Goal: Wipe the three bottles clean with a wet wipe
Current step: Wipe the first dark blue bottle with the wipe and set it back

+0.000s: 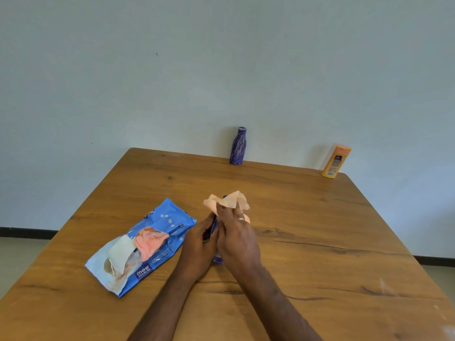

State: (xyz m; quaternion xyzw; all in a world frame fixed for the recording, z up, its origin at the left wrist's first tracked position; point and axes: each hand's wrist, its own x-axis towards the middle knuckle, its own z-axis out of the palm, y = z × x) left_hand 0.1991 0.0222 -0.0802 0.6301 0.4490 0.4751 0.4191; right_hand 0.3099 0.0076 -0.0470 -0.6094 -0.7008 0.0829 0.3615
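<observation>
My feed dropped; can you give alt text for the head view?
Both hands, left hand and right hand, hold a bottle, the right pressing a peach wipe on it. Wipes pack lies left; purple bottle and orange bottle stand far.

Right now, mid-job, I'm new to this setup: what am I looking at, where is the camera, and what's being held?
There is no machine here. One camera worn on a person's head looks forward and down at two bare hands over a wooden table. The left hand grips a dark blue bottle, mostly hidden between the hands. The right hand holds a peach wet wipe against that bottle's top. To the left lies an opened blue wipes pack with another wipe poking out. At the far edge stand a purple bottle and an orange bottle, both upright.
</observation>
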